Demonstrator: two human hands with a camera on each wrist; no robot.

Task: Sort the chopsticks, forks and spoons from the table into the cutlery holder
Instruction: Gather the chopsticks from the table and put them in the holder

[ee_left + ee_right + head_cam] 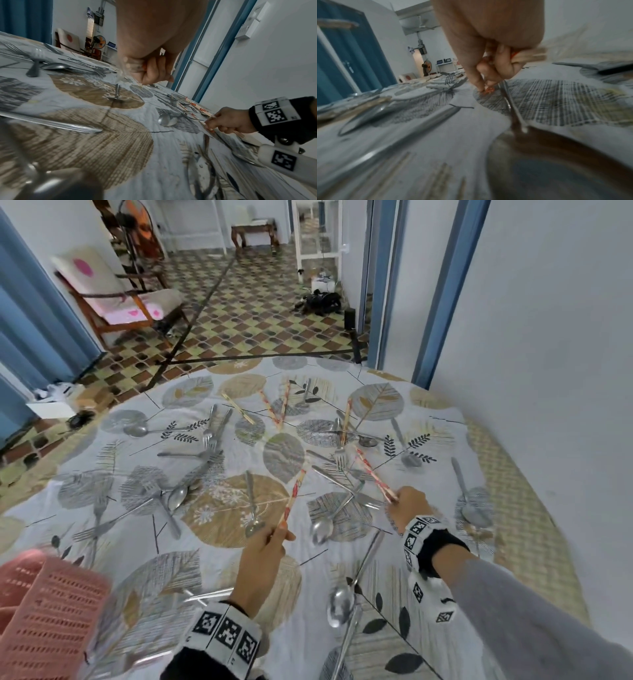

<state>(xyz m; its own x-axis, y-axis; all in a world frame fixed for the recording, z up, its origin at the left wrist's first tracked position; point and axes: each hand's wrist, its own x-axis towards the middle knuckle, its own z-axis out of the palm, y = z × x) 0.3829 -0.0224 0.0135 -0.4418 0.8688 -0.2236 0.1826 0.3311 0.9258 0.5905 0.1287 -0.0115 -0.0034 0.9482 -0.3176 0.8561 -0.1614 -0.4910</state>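
From the head view, each of the hands grips a patterned chopstick: left hand, right hand. Forks, spoons and chopsticks litter the surface; the pink cutlery holder waits near left. The wrist views confirm both pinches. Sorting has barely begun.

No legible text anywhere; wrist bands carry only b/w square code markers.

Black wristbands carry white marker-printed blocks — grey sleeve on right arm.

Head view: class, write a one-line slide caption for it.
Each hand, left hand and right hand, grips patterned chopsticks over a tablecloth strewn with spoons and forks.
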